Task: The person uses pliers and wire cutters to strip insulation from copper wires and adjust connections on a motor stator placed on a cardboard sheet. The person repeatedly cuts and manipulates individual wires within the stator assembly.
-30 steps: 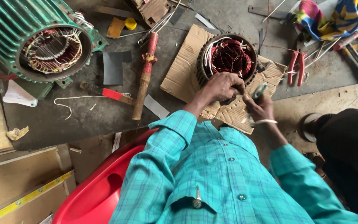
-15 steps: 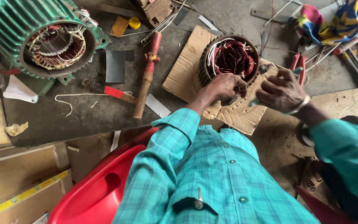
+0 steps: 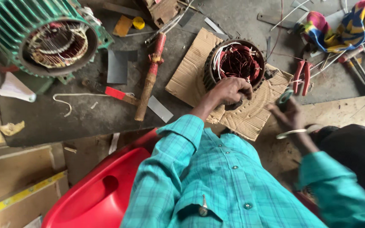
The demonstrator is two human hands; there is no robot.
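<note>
My left hand is curled over the near rim of the stator, fingers closed on its edge and steadying it. The stator sits upright on a sheet of cardboard, bore facing up, so its axis points at me and the red copper windings lie open to the top, with white leads at their left side. It lies straight ahead of my left hand and touches it; this hand is plainly the nearer one.

My right hand is down and to the right of the stator, apart from it, over the cardboard's torn corner. It is closed around a small greenish thing, maybe a roll of tape, though the blur keeps me from being sure. A pale band circles that wrist. From this hand the stator lies up and to the left.

Red-handled pliers lie just right of the stator. A long red-handled tool lies to the left on the dark bench, and a big green motor housing sits at the far left. Bright cloth is bundled at the top right.
</note>
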